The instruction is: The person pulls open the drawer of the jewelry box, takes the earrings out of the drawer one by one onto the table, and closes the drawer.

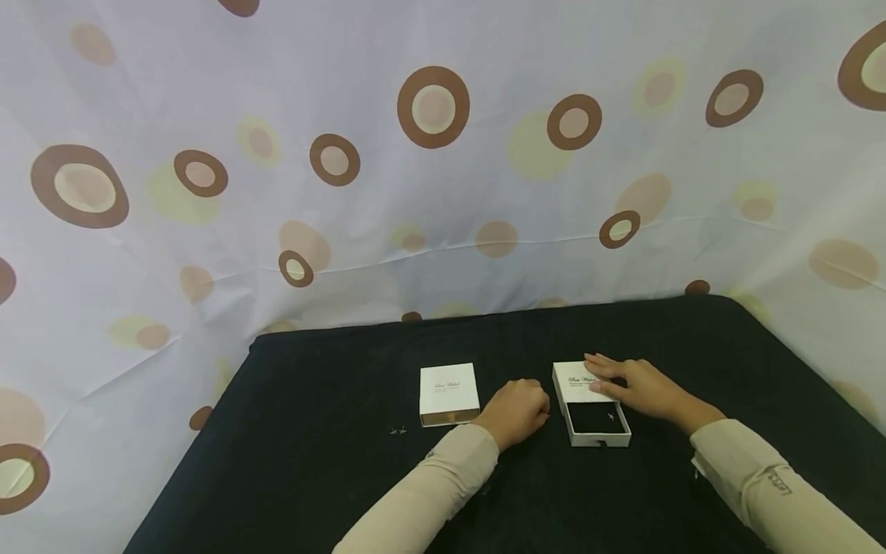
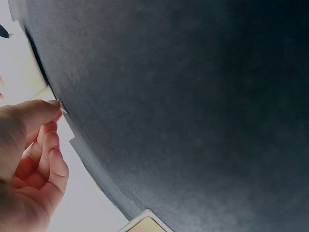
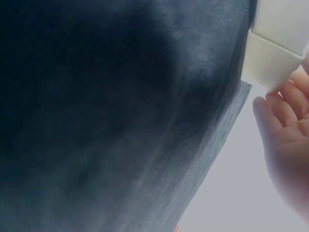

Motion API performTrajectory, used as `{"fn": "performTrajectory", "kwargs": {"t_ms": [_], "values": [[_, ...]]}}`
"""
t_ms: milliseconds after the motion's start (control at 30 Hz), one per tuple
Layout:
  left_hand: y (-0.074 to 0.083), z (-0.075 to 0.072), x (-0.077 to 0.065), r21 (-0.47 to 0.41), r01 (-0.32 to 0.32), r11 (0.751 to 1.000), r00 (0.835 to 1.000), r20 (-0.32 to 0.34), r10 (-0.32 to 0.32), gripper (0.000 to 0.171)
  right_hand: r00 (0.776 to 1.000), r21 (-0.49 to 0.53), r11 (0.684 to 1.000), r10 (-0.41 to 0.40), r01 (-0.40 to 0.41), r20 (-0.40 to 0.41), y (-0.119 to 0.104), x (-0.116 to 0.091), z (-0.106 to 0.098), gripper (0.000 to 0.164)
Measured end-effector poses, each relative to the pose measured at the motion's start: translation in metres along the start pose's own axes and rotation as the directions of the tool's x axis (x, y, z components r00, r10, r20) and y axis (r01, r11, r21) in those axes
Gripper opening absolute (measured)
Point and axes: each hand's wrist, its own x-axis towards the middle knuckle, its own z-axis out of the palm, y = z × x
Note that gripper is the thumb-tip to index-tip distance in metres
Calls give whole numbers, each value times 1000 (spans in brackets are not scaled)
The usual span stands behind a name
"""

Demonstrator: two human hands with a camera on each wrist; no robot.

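Note:
In the head view, my left hand [image 1: 515,412] is over the black cloth between two white boxes. Its thumb and forefinger pinch a tiny silvery piece [image 2: 61,103], too small to name surely. My right hand [image 1: 640,388] rests on the printed sleeve of the right slide-out box [image 1: 569,377], fingers fairly straight. This box's drawer [image 1: 601,439] is pulled out toward me, and one small silvery star-like piece [image 1: 611,416] lies on its black lining at the right.
Left of my left hand stands a second white box [image 1: 448,385], its drawer pushed in. Two small silvery star-like pieces [image 1: 398,431] lie on the black cloth [image 1: 332,400] beside it. A white curtain with brown circles [image 1: 457,192] hangs behind the table.

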Motion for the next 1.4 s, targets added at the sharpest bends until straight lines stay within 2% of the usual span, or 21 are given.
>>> {"fn": "performTrajectory", "kwargs": {"t_ms": [400,833,1200,1400], "values": [[2,-3,-1,-3,6,1000,1000,10,-6,9,1000,-6,1000,8,-8,1,0,-1,0,53],[6,-12,-14,-30,9,1000,1000,-7,-9,7,1000,-1,1000,2,-2,2,-4,1,-1,54],[32,-25,-10,-73,-72,995,993,-94,65,8,1000,-9,1000,-3,3,-1,-2,-2,-1,53],[43,-24,-1,-61,-53,997,987,-154,43,9,1000,-3,1000,-23,23,-2,0,-2,-2,53]]}}
